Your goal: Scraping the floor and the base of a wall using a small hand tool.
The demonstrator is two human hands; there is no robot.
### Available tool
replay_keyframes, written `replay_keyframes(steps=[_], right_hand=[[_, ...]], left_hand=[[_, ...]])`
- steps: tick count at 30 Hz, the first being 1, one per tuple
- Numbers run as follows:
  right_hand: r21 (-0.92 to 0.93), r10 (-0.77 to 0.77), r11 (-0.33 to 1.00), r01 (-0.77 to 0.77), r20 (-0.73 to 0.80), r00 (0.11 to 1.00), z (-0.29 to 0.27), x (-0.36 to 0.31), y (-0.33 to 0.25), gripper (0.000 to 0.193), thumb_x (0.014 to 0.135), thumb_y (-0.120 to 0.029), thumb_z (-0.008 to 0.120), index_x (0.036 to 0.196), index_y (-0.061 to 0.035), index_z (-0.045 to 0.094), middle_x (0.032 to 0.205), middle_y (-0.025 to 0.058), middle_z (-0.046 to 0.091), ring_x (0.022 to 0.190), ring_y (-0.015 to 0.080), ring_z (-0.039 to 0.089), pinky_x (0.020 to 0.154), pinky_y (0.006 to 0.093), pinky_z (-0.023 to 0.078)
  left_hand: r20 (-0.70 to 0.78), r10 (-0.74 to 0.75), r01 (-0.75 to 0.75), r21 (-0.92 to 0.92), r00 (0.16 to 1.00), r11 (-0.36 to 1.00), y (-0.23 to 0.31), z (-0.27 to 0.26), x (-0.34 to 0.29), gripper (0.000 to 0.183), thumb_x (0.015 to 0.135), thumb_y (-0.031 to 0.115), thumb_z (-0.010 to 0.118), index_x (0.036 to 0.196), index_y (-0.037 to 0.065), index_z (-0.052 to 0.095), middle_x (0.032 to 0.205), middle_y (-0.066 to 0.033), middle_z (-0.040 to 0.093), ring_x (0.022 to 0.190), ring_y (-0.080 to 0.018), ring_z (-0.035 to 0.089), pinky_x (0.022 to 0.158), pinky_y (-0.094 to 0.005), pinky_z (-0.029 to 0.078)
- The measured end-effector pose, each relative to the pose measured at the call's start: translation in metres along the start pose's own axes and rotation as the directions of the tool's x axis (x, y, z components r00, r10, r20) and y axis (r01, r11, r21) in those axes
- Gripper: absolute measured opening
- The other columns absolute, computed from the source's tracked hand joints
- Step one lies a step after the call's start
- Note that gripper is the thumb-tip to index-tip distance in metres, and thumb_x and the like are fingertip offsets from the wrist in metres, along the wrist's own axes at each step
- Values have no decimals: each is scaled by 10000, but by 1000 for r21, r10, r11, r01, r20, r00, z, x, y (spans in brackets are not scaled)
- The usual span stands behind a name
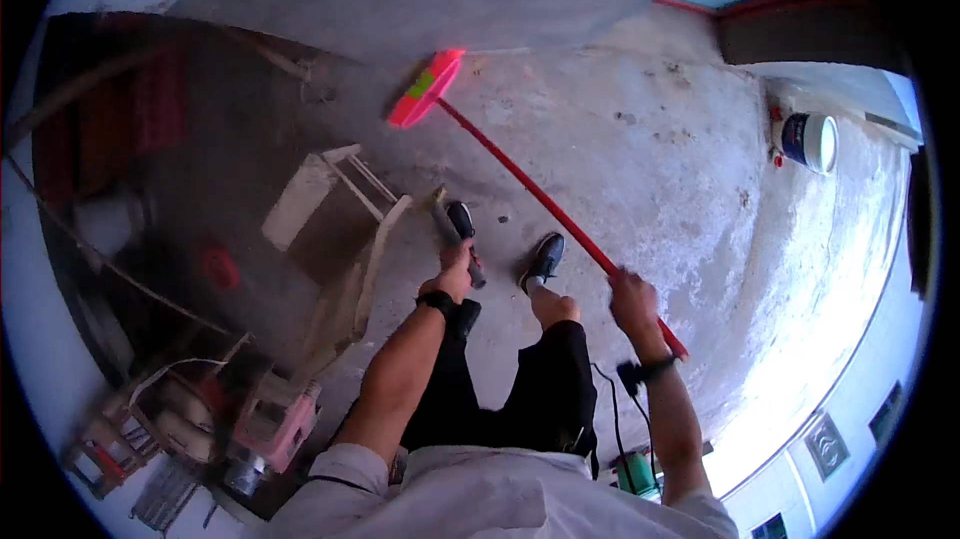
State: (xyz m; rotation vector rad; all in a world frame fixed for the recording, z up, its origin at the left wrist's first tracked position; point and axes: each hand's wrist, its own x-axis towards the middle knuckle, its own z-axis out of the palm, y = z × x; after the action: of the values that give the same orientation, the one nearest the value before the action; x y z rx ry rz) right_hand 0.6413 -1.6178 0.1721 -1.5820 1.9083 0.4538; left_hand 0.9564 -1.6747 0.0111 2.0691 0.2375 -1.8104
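Observation:
My right hand (634, 309) is wrapped round the upper handle of a broom (530, 189) with a long red stick. The broom's pink and lime-green head (425, 89) is at the far end, by the base of the grey wall. My left hand (455, 274) is closed on a dark handheld tool (445, 221) with a yellowish tip, held above my left shoe (461, 218). Black parts of it show beside and below my fingers; its exact kind is unclear. My right shoe (543, 261) stands on the concrete floor between tool and broom stick.
On the left, a pale wooden frame like an upturned stool (350, 209) lies close to my left arm. A pinkish machine (275, 424) and other clutter fill the lower left. A white bucket with a dark label (810, 143) lies at right. Something green (637, 474) sits near my right elbow.

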Motion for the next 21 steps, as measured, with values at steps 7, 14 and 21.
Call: replay_keyframes(steps=[7,14,21], right_hand=[[29,294,953,-301,136,946,-42,-33,-16,181,841,-167,499,974,-76,581,862,208,645,801,388,632,708,488,505],[-255,641,749,-611,48,766,-60,-256,96,178,825,-166,516,864,-44,639,856,194,645,793,358,644,671,458,523],[-33,586,806,-591,181,790,-75,-280,-16,211,882,-237,484,950,-70,593,800,215,638,766,406,627,670,501,498]], left_hand=[[350,-97,46,153,932,987,-10,-18,-87,186,876,216,542,883,31,518,657,-77,558,567,-212,551,520,-336,448],[333,-35,-25,176,942,984,27,-46,-149,150,733,102,643,817,11,558,599,-97,566,464,-192,538,417,-332,433],[331,200,-279,212,922,937,141,-138,-263,151,774,164,666,704,44,606,636,-38,591,565,-129,567,488,-251,414]])
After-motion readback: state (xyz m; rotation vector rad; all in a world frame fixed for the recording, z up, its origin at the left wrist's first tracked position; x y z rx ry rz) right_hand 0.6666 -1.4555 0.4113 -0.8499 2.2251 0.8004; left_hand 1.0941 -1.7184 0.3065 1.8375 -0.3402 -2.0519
